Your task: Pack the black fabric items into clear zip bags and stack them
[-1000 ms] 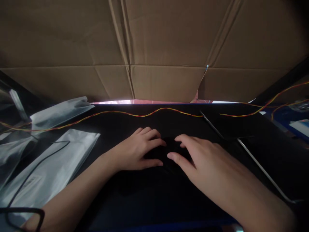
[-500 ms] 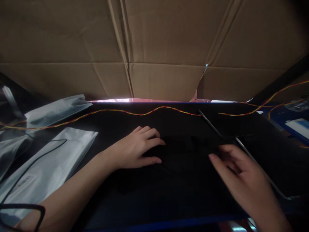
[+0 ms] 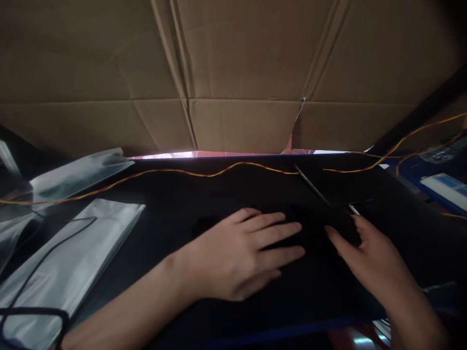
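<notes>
My left hand (image 3: pixel 248 255) lies palm down over the black tabletop (image 3: pixel 175 187), its fingers stretched to the right and slightly spread. The surface beneath it is too dark to make out in detail. To the right, my right hand (image 3: pixel 372 253) has its thumb apart from its partly bent fingers. It is beside a dark flat panel with a pale edge (image 3: pixel 354 209) and covers much of that edge. Another dark flat panel's thin pale edge (image 3: pixel 312 184) slants just beyond the thumb. Whether anything dark lies between the right fingers is hard to see.
Translucent plastic bags (image 3: pixel 83 253) lie at the left, with a black cable (image 3: pixel 40 250) across one. A red and yellow twisted wire (image 3: pixel 175 170) runs along the back. Brown cardboard (image 3: pixel 241 63) rises behind. At the right sits a blue and white box (image 3: pixel 445 189).
My left hand has moved right and nearer to me, its fingers now more extended. My right hand has shifted slightly right, over the panel's pale edge. The whole view has moved a little.
</notes>
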